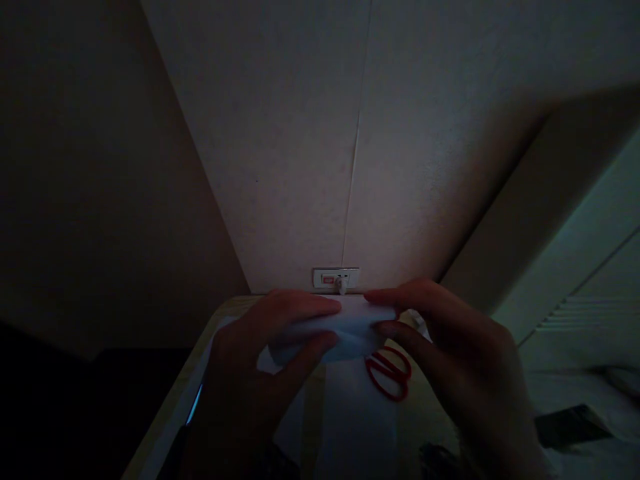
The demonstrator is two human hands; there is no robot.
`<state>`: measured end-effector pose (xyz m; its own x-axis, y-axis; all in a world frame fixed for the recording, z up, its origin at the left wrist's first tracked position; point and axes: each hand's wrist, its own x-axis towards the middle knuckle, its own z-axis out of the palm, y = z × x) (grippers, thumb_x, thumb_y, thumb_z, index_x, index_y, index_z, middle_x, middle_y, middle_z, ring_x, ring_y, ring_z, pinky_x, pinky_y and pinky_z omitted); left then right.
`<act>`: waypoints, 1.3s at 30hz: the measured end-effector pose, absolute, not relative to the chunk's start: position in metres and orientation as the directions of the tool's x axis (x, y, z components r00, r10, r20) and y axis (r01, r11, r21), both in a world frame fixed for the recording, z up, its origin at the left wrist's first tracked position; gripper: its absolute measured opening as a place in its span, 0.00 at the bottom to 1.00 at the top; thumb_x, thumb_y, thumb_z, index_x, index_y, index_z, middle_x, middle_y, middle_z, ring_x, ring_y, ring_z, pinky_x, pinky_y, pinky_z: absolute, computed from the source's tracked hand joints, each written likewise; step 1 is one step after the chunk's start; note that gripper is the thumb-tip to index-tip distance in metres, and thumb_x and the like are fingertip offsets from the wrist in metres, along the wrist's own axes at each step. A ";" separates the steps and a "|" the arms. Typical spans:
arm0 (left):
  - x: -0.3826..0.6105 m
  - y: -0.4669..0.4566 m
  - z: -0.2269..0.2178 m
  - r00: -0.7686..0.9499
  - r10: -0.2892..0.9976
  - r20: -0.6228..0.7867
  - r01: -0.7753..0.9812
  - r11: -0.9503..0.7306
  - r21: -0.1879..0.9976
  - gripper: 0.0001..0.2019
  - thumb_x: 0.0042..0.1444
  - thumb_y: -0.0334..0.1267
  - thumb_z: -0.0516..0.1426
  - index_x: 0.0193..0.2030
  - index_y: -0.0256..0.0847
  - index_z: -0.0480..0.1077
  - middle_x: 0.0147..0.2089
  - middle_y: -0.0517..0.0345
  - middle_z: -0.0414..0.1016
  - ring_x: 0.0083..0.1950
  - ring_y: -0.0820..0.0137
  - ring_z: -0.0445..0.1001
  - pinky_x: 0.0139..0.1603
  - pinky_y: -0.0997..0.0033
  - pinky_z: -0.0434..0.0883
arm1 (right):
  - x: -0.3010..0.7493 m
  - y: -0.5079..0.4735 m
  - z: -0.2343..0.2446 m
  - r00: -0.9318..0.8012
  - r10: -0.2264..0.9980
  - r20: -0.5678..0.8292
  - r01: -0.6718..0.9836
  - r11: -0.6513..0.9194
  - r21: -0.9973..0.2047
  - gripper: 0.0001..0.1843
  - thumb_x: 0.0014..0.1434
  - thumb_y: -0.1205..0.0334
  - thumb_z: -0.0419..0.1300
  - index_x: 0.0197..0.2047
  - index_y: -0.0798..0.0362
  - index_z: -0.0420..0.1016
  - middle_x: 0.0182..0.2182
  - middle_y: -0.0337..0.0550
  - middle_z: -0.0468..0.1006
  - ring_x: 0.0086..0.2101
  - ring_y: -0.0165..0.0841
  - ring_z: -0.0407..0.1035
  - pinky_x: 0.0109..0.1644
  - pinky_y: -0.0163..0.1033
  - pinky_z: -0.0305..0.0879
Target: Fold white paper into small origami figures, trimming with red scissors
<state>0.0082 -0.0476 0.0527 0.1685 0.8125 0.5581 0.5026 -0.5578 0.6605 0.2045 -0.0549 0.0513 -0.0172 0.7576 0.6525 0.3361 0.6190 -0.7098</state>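
Note:
The room is dim. My left hand (pixel 260 360) and my right hand (pixel 450 347) together hold a folded white sheet of paper (pixel 350 330) above a table. Each hand pinches one end of it between thumb and fingers, so both hands are closed on the paper. Red-handled scissors (pixel 390 373) lie on the table just below and behind the paper, near my right thumb. A long white strip of paper (pixel 357 420) lies flat on the table under my hands.
The light wooden table (pixel 175 400) stands against a pale wall. A wall socket (pixel 336 277) with a plug in it sits just above the table's far edge. A dark object (pixel 570 427) lies at the lower right.

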 end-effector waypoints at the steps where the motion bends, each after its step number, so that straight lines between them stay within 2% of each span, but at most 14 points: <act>1: 0.010 -0.048 0.053 0.134 0.815 0.564 0.506 -0.546 0.668 0.07 0.55 0.37 0.63 0.40 0.54 0.76 0.41 0.72 0.81 0.41 0.74 0.79 0.47 0.76 0.74 | 0.204 -0.055 0.052 -0.022 0.742 0.670 0.360 0.631 -0.687 0.13 0.56 0.71 0.67 0.41 0.43 0.81 0.34 0.29 0.81 0.35 0.24 0.74 0.39 0.24 0.69; 7: 0.011 -0.049 0.053 0.117 0.780 0.614 0.546 -0.567 0.617 0.06 0.56 0.34 0.62 0.39 0.52 0.77 0.39 0.71 0.82 0.40 0.75 0.79 0.45 0.78 0.73 | 0.203 -0.055 0.053 -0.045 0.694 0.718 0.459 0.653 -0.602 0.08 0.59 0.70 0.65 0.39 0.47 0.81 0.31 0.32 0.78 0.32 0.23 0.73 0.36 0.24 0.68; 11: 0.013 -0.051 0.053 0.092 0.784 0.614 0.529 -0.561 0.637 0.05 0.56 0.35 0.62 0.36 0.52 0.77 0.37 0.73 0.82 0.38 0.76 0.79 0.46 0.78 0.73 | 0.203 -0.054 0.051 -0.028 0.687 0.726 0.496 0.640 -0.587 0.04 0.58 0.64 0.67 0.38 0.45 0.80 0.31 0.33 0.71 0.32 0.25 0.69 0.31 0.26 0.66; 14: 0.016 -0.052 0.053 0.068 0.801 0.594 0.520 -0.537 0.664 0.06 0.55 0.34 0.63 0.35 0.53 0.77 0.36 0.74 0.82 0.36 0.75 0.79 0.46 0.76 0.74 | 0.204 -0.053 0.050 -0.021 0.667 0.745 0.517 0.644 -0.563 0.03 0.58 0.64 0.67 0.35 0.46 0.79 0.32 0.34 0.68 0.34 0.26 0.67 0.33 0.27 0.66; 19: 0.016 -0.053 0.054 0.053 0.808 0.587 0.522 -0.523 0.673 0.04 0.54 0.36 0.63 0.33 0.53 0.78 0.34 0.73 0.82 0.36 0.72 0.80 0.44 0.74 0.74 | 0.205 -0.055 0.048 -0.021 0.653 0.757 0.537 0.646 -0.542 0.04 0.60 0.65 0.65 0.33 0.47 0.77 0.36 0.35 0.69 0.38 0.26 0.67 0.37 0.28 0.67; 23: 0.017 -0.053 0.055 0.016 0.804 0.594 0.547 -0.505 0.668 0.03 0.54 0.37 0.64 0.31 0.51 0.77 0.31 0.72 0.81 0.32 0.72 0.78 0.42 0.72 0.74 | 0.204 -0.055 0.047 -0.055 0.651 0.757 0.551 0.652 -0.520 0.03 0.61 0.63 0.64 0.36 0.46 0.79 0.41 0.35 0.71 0.41 0.27 0.70 0.41 0.29 0.68; 26: 0.019 -0.052 0.052 0.040 0.793 0.608 0.521 -0.536 0.665 0.03 0.54 0.36 0.63 0.31 0.50 0.77 0.31 0.69 0.81 0.33 0.70 0.78 0.42 0.70 0.74 | 0.202 -0.054 0.049 -0.091 0.642 0.761 0.538 0.675 -0.505 0.02 0.59 0.65 0.66 0.35 0.48 0.78 0.37 0.34 0.72 0.38 0.26 0.70 0.41 0.28 0.67; 28: 0.020 -0.050 0.049 0.065 0.775 0.628 0.493 -0.572 0.655 0.02 0.55 0.36 0.63 0.33 0.50 0.77 0.33 0.68 0.81 0.35 0.69 0.78 0.43 0.68 0.73 | 0.201 -0.053 0.050 -0.090 0.646 0.758 0.533 0.674 -0.512 0.04 0.59 0.67 0.66 0.32 0.51 0.77 0.33 0.34 0.72 0.35 0.25 0.70 0.39 0.28 0.66; 34: 0.021 -0.045 0.043 0.211 0.675 0.707 0.529 -0.687 0.498 0.01 0.58 0.39 0.62 0.35 0.51 0.76 0.38 0.67 0.80 0.43 0.66 0.76 0.47 0.60 0.68 | 0.200 -0.053 0.049 -0.109 0.637 0.763 0.573 0.667 -0.476 0.07 0.58 0.66 0.67 0.28 0.52 0.76 0.28 0.35 0.72 0.30 0.26 0.69 0.32 0.30 0.64; 39: 0.022 -0.046 0.050 0.283 0.584 0.761 0.618 -0.718 0.321 0.04 0.57 0.35 0.62 0.33 0.50 0.75 0.35 0.67 0.81 0.40 0.66 0.75 0.46 0.57 0.66 | 0.201 -0.054 0.050 -0.134 0.629 0.765 0.563 0.684 -0.464 0.06 0.57 0.65 0.67 0.29 0.51 0.79 0.27 0.35 0.73 0.30 0.27 0.70 0.31 0.30 0.65</act>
<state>0.0223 -0.0458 0.0503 0.2831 0.5836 0.7611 0.6181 -0.7178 0.3205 0.2009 -0.0537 0.0504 -0.1344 0.6293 0.7654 0.5629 0.6842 -0.4637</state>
